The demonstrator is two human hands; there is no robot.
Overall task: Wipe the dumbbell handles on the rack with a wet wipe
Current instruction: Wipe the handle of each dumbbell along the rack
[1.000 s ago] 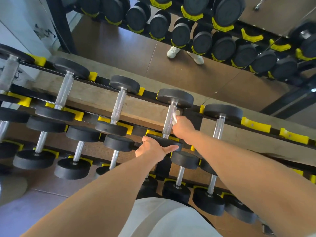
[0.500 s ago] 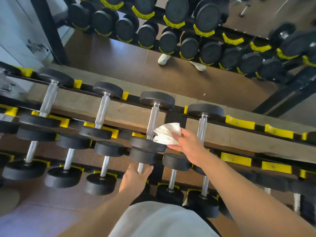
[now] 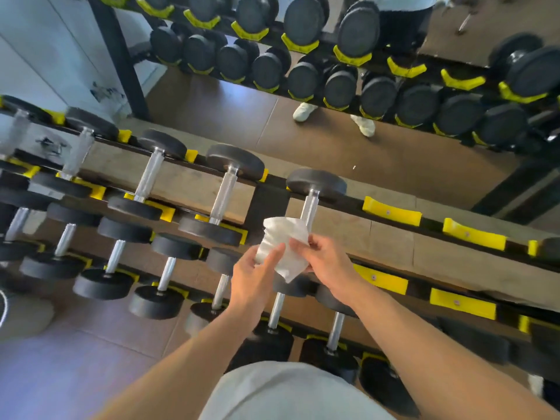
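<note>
Your left hand (image 3: pixel 254 280) and right hand (image 3: pixel 325 263) both pinch the white wet wipe (image 3: pixel 283 247), close together with the crumpled sheet between them. You hold the wipe just in front of the rack (image 3: pixel 268 207), at its black upright. Right of that upright, one dumbbell (image 3: pixel 312 195) lies on the top tier, its chrome handle (image 3: pixel 309 212) partly behind the wipe. Left of it, more dumbbells fill three tiers.

No text, label, brand or number could be read anywhere, on the dumbbells (image 3: pixel 222 198) or rack (image 3: pixel 391 214).
</note>
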